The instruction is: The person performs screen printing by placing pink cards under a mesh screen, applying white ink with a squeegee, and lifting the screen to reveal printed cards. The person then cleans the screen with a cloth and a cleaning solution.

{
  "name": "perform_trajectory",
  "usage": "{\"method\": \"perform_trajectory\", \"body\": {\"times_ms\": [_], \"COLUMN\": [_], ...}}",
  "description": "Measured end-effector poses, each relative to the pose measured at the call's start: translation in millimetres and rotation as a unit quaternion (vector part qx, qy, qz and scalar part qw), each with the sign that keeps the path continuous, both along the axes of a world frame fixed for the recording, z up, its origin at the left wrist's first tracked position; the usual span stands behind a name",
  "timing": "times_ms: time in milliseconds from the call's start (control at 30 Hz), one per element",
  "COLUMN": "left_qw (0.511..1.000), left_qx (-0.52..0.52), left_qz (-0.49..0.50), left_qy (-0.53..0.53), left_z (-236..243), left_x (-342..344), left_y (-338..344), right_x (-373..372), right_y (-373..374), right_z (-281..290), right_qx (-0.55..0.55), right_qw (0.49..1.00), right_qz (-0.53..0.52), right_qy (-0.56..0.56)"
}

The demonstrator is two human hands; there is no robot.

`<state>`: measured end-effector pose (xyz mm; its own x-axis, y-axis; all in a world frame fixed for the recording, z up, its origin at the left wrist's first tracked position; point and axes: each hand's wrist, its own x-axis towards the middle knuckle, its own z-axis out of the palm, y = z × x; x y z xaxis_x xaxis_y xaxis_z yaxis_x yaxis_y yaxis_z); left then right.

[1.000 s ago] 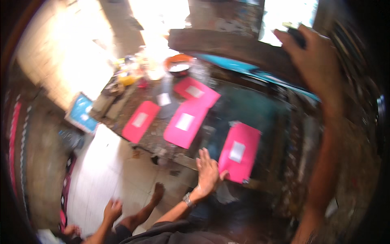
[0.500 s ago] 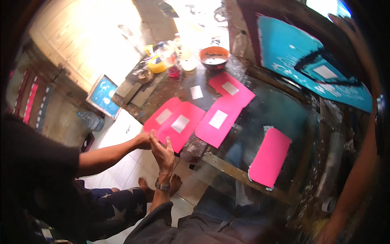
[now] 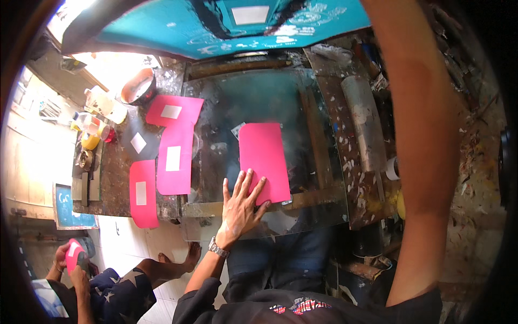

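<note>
1. I am laying my left hand [image 3: 240, 208] palm down at the lower left part of a plain bright-pink sheet with rounded corners [image 3: 264, 156], spreading the fingers apart like a fan and pinching nothing.
2. My index and middle fingertips are resting over the pink sheet, my little finger is lying beyond its left edge, and my thumb is pointing out sideways along its bottom edge.
3. I am slanting my left forearm [image 3: 205, 270] up from the lower edge toward the right, wearing a silver metal-band wristwatch [image 3: 218, 247].
4. I am holding my bare right arm [image 3: 423, 162] raised, the elbow bending slightly, the forearm running past the top edge; my right hand is lying outside the view, so I cannot tell what its fingers are doing.
5. The pink sheet is lying flat on a clear, smudged glass pane [image 3: 259, 100], in front of my body.
6. A turquoise screen in a dark frame [image 3: 324, 16] is standing tilted up beyond the pane.
7. To the left, three pink sheets with white rectangles [image 3: 182, 154] are lying on a paint-spattered brown counter [image 3: 116, 178], two of them overlapping.
8. At lower left, a co-worker's hands [image 3: 80, 278] are holding another pink piece [image 3: 73, 254].
</note>
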<state>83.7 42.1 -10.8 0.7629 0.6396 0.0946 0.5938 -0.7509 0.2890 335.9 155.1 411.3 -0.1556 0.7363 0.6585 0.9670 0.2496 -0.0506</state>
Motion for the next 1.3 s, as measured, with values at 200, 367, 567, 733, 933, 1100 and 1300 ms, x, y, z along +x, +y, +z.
{"method": "perform_trajectory", "body": {"times_ms": [200,367,567,733,933,1100,1300], "left_qw": [1.0,0.731,0.673,0.799,0.743,0.682,0.642], "left_qx": [0.003,-0.25,-0.425,-0.244,-0.322,-0.442,-0.523], "left_qz": [0.003,0.102,0.357,0.333,0.34,0.37,0.37], "left_qy": [0.011,-0.626,-0.489,-0.438,-0.478,-0.45,-0.421], "left_z": [39.5,88.4,49.2,0.5,1.4,11.7,7.1], "left_x": [5.1,-14.6,-47.5,-53.4,-55.1,-62.6,-67.5], "left_y": [-1.8,-24.3,-65.3,-67.2,-67.9,-62.6,-56.6], "right_x": [-30.3,-72.4,-60.1,-77.1,-51.3,-20.3,-21.2], "right_y": [-39.1,-110.3,-141.1,-154.8,-56.3,-32.1,-83.7], "right_z": [-20.8,-145.9,-295.0,-297.2,-332.3,-351.1,-347.4], "right_qx": [-0.08,0.074,-0.333,-0.446,-0.295,-0.32,-0.496], "right_qw": [0.989,0.995,0.94,0.893,0.954,0.942,0.856], "right_qz": [-0.107,-0.057,0.029,0.012,-0.043,0.04,0.122], "right_qy": [0.061,-0.025,0.072,0.062,0.037,0.097,0.074]}}
